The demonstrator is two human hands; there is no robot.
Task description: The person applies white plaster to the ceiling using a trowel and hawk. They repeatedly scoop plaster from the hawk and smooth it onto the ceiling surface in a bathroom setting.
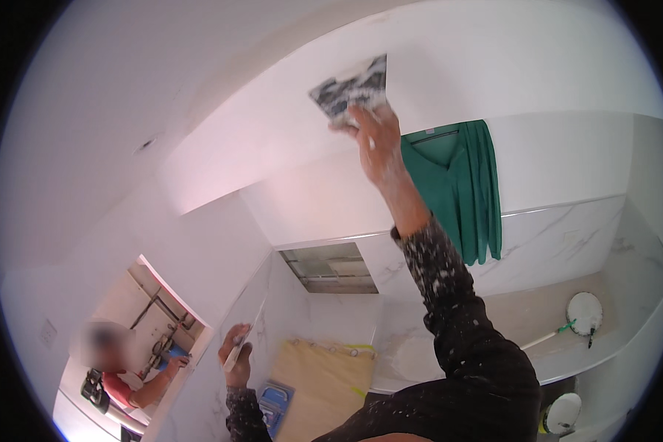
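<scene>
High in front of me, my right hand [379, 146] grips a wide putty knife [353, 87]. Its blade is smeared with white paste and lies against or very close to the white wall band [287, 136] below the ceiling; I cannot tell if they touch. White paste also spots the hand and my dark sleeve. Lower down on the left, my left hand [237, 361] is closed around a thin, pale-edged tool [236, 355]. That tool is seen nearly edge-on, so its kind stays unclear.
A green long-sleeved top [453, 191] hangs on the wall beside my right forearm. White-topped buckets [585, 313] stand at the lower right. Below are a yellowish sheet [317, 383] and a blue object [275, 405]. Through an opening at left, a person [125, 379] works.
</scene>
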